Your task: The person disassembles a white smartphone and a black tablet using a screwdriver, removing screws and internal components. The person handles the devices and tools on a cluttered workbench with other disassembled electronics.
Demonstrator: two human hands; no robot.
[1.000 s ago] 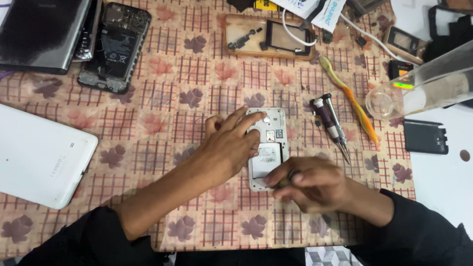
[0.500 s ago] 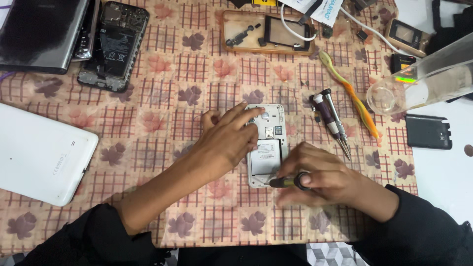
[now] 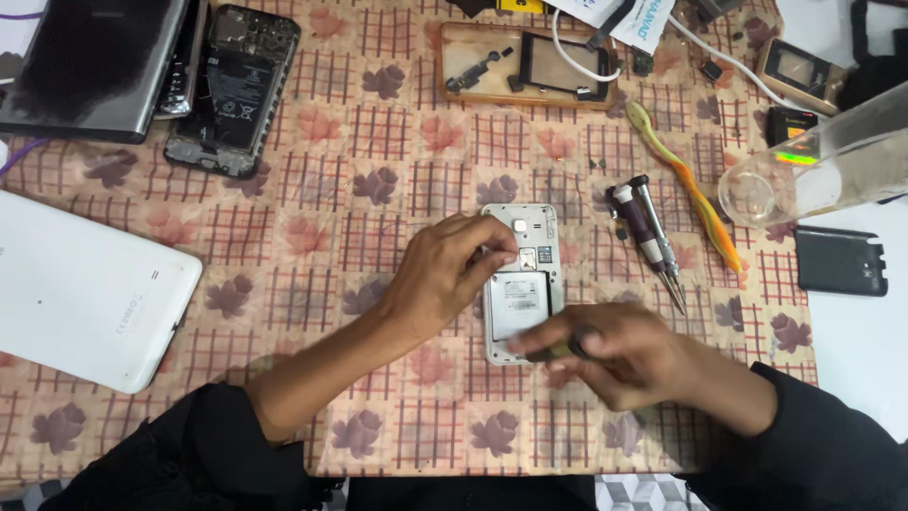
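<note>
Phone (image 3: 522, 274), white, back cover off, lay face down near centre of the checked tablecloth (image 3: 378, 170). Left hand (image 3: 445, 279) rested on its left edge, fingers curled against the frame. Right hand (image 3: 615, 355) gripped a dark tool (image 3: 553, 350) at the phone's near end. 2 screwdrivers (image 3: 648, 237) lay just right of the phone; white tablet (image 3: 80, 293) far left.

An opened white phone with its back cover off (image 3: 523, 274) lies at the centre of the checked, leaf-printed tablecloth (image 3: 378, 180). At its three o'clock lie two metal-tipped screwdrivers (image 3: 648, 237); at nine o'clock, a white tablet lying face down (image 3: 80, 293); at ten o'clock, a black phone with its battery exposed (image 3: 236, 90); at twelve o'clock, a shallow brown tray of parts (image 3: 525, 66).
</note>
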